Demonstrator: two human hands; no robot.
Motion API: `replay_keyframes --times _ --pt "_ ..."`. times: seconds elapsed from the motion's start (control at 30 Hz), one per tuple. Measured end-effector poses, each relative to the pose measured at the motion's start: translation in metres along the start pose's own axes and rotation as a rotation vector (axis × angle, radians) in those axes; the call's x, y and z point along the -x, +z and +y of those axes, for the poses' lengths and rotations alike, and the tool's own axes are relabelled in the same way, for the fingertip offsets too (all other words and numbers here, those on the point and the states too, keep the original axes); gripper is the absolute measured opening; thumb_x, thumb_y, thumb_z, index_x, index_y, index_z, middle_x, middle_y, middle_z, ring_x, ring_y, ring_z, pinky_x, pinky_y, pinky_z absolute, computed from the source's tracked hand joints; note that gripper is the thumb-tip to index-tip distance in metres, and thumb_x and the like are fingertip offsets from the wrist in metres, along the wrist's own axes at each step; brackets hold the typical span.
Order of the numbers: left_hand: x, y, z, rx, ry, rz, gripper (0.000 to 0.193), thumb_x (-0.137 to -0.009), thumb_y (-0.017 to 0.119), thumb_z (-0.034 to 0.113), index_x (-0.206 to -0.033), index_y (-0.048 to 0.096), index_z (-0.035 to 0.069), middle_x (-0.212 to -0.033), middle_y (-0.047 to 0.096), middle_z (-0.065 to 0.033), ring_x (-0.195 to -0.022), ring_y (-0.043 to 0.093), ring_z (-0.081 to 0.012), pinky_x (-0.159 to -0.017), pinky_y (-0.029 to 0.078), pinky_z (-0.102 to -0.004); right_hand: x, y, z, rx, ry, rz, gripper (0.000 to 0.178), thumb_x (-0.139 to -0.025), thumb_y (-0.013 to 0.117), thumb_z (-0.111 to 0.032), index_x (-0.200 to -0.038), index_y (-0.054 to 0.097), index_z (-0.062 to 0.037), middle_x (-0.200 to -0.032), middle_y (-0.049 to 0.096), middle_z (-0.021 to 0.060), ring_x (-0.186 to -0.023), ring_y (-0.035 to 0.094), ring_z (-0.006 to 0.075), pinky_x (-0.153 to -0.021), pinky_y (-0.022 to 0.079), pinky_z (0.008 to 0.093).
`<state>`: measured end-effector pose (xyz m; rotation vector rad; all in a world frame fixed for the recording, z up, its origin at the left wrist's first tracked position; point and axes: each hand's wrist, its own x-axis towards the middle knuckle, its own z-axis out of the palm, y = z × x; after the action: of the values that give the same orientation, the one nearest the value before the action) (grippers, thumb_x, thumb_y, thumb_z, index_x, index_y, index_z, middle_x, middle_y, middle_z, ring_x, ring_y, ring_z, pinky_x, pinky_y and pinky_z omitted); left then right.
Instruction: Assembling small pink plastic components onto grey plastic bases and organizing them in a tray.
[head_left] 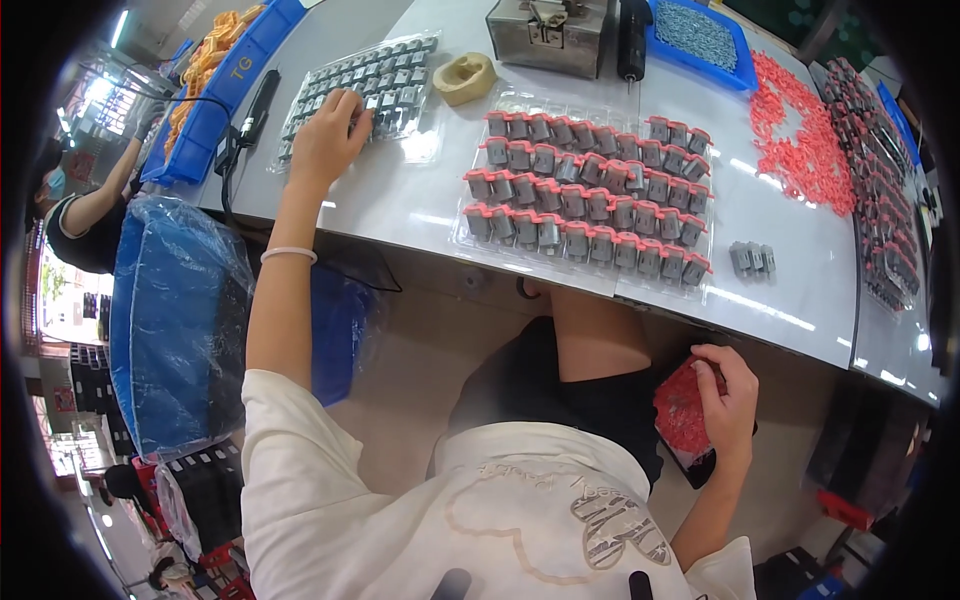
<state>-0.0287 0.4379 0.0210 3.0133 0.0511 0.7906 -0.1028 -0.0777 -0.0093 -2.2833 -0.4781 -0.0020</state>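
Note:
My left hand (330,140) reaches over a clear plastic tray (425,140) at the back left, which holds rows of small grey block-shaped parts (385,72). Its fingers are bent down among these parts, and whatever they pinch is hidden. Low at the right, below the table edge, my right hand (728,392) is beside a dark container with small red pieces (682,412) in it. The fingers there are curled with the thumb near them; I cannot make out what lies between them. A second clear tray (462,232) in front of me carries rows of grey parts with red clips (575,205) on them.
Loose red clips (795,135) lie spread at the right, near a few grey parts (752,260). A blue tray of small metal pieces (700,42), a metal box (550,40), a tan ring (464,79) and a blue bin (222,112) stand behind. A person (85,225) works at far left.

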Motion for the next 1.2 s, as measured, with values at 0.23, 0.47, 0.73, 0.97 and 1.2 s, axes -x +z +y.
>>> replay_keyframes --times 0.23,0.47,0.73,0.97,1.2 --pt "0.005 0.014 -0.004 0.059 -0.019 0.118 0.019 -0.087 0.059 0.023 -0.085 0.053 0.005 -0.083 0.058 -0.0086 -0.070 0.059 -0.0291 -0.062 0.046 -0.0366 0.000 0.000 0.004 0.013 0.001 -0.022 0.012 -0.082 0.056 0.000 -0.092 0.062 0.0025 -0.084 0.062 0.0130 -0.075 0.060 0.0240 -0.070 0.047 0.0303" --pt "0.002 0.010 -0.010 0.107 -0.064 0.082 0.020 -0.085 0.062 0.020 -0.083 0.053 0.002 -0.074 0.055 -0.0102 -0.064 0.055 -0.0255 -0.060 0.045 -0.0326 0.005 0.003 0.003 -0.019 0.085 -0.031 0.011 -0.081 0.058 -0.001 -0.090 0.062 0.0003 -0.084 0.062 0.0140 -0.080 0.057 0.0314 -0.075 0.045 0.0359" --pt "0.018 -0.017 -0.048 1.281 -0.532 0.486 0.014 -0.089 0.056 0.017 -0.083 0.057 0.005 -0.072 0.051 -0.0009 -0.057 0.046 -0.0108 -0.045 0.036 -0.0218 0.003 0.003 0.007 0.045 -0.001 -0.023 0.011 -0.082 0.055 0.002 -0.091 0.061 0.0029 -0.080 0.060 0.0137 -0.072 0.058 0.0245 -0.069 0.045 0.0302" --pt "0.071 -0.050 -0.079 1.612 -0.869 0.365 0.031 -0.092 0.058 0.032 -0.092 0.054 0.001 -0.075 0.050 -0.0044 -0.059 0.046 -0.0071 -0.040 0.030 -0.0175 -0.001 0.006 0.006 0.030 -0.012 -0.053 0.010 -0.082 0.055 0.002 -0.090 0.061 0.0033 -0.080 0.060 0.0139 -0.071 0.058 0.0244 -0.069 0.045 0.0302" --pt "0.104 -0.069 -0.029 0.463 -0.903 0.012 0.037 -0.088 0.063 0.038 -0.096 0.061 0.002 -0.057 0.053 -0.0010 -0.043 0.046 -0.0073 -0.039 0.032 -0.0192 -0.002 0.010 0.006 0.024 -0.037 -0.059 0.010 -0.082 0.055 0.002 -0.090 0.061 0.0033 -0.080 0.061 0.0143 -0.072 0.058 0.0258 -0.070 0.046 0.0307"
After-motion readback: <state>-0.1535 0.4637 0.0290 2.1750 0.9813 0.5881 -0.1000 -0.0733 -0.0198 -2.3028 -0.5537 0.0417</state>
